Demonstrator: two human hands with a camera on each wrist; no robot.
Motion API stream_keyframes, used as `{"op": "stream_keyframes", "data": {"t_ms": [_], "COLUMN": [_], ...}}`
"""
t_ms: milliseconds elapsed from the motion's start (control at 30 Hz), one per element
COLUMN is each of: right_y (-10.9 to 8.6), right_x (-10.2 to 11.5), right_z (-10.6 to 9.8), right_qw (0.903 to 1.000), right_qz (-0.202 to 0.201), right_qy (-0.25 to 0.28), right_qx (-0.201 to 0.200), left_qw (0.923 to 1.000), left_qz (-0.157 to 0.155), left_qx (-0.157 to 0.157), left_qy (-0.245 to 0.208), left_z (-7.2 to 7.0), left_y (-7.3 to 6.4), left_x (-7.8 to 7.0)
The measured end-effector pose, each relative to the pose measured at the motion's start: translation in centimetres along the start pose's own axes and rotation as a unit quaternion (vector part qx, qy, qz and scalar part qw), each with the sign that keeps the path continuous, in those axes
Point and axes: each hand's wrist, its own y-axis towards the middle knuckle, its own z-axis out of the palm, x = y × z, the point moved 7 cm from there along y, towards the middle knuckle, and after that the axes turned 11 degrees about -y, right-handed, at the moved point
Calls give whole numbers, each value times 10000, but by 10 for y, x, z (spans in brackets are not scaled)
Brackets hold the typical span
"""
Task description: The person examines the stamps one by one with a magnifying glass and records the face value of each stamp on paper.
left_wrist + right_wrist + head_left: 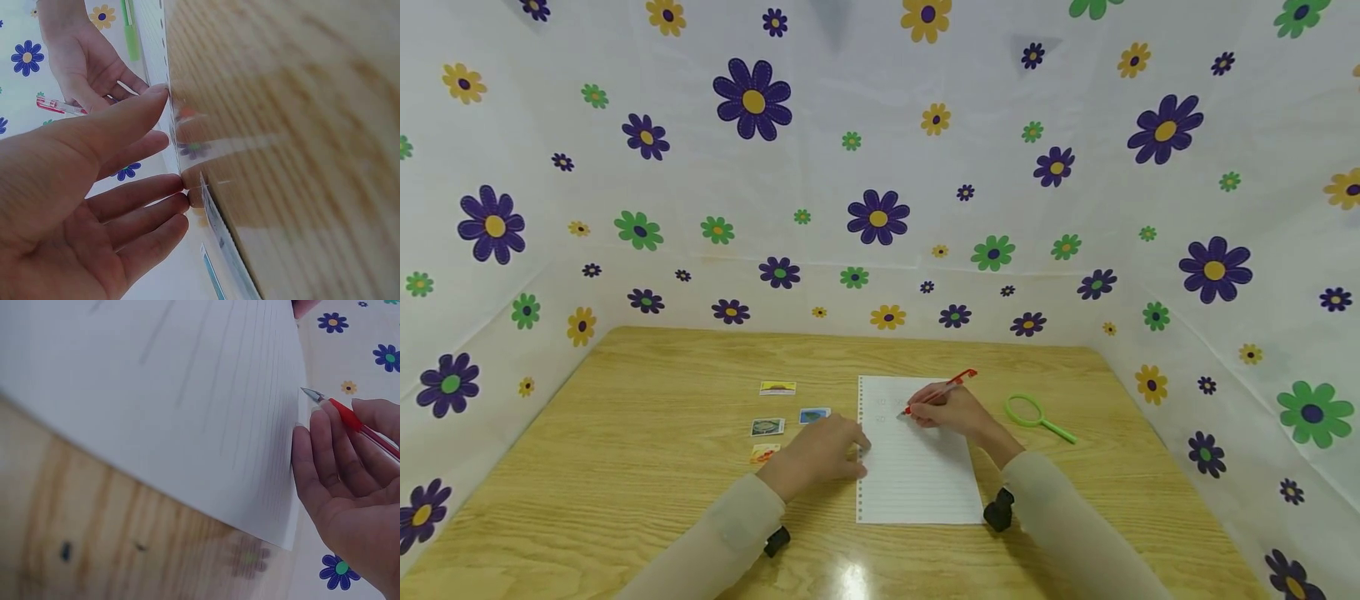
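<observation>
My right hand (951, 407) pinches a red pen (961, 377), its tip at the upper part of a lined sheet of paper (917, 483) with punched holes down its left side. Faint marks show near the top of the sheet. In the right wrist view the pen's red grip (345, 414) lies between thumb and fingers, and the other fingers rest at the paper. My left hand (823, 450) rests at the sheet's left edge with its fingers spread and relaxed. In the left wrist view its thumb and fingertips (178, 182) touch down along the punched edge.
Left of the sheet lie several small picture cards: a yellow one (777, 388), a blue one (814, 415), a greenish one (767, 427) and an orange one (764, 453). A green magnifying glass (1041, 419) lies to the right. Flower-printed cloth (820, 167) surrounds the wooden table (647, 433).
</observation>
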Motion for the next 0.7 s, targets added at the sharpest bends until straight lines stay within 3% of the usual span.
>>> {"op": "stream_keyframes", "data": {"t_ms": [367,700], "right_y": [-1,0], "right_x": [-2,-1], "right_z": [0,-1], "right_qw": [9994,9992], "right_qz": [255,244], "right_qy": [-50,-180], "right_qx": [-212,-268], "left_qw": [10000,10000], "left_qz": [61,63], "left_qx": [-12,-14], "left_qy": [41,56], "left_z": [0,1], "left_y": [1,2], "left_x": [-2,-1]}}
